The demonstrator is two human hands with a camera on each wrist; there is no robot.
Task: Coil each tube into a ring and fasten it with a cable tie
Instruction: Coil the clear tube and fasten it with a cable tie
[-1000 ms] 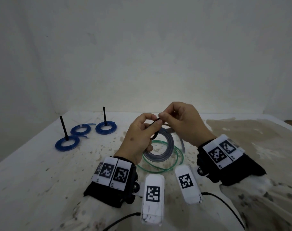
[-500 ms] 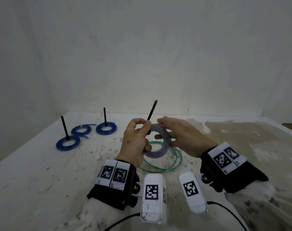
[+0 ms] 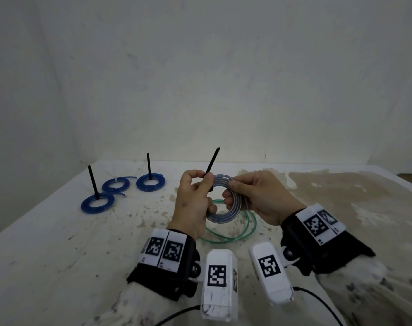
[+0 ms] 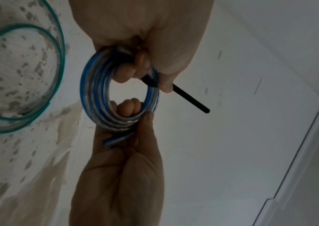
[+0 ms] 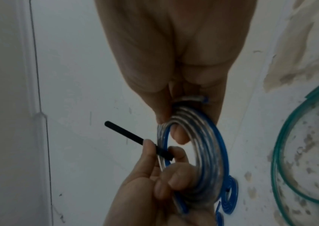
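A coil of clear tube with a blue stripe is held upright above the table between both hands. My left hand pinches the coil's top left where a black cable tie wraps it; the tie's tail sticks up and away. My right hand grips the right side, fingers through the ring and thumb outside. The left wrist view shows the coil, the tie tail and the left hand pinching it. In the right wrist view the right hand holds the coil.
A loose green tube lies looped on the stained white table under the hands. At the far left lie three blue coils: one and another have upright black ties, a third sits between them.
A second ago both hands pinched the tie at the coil's top. Since then the tail has come to stand up, and my right hand has shifted to grip the coil's right side.
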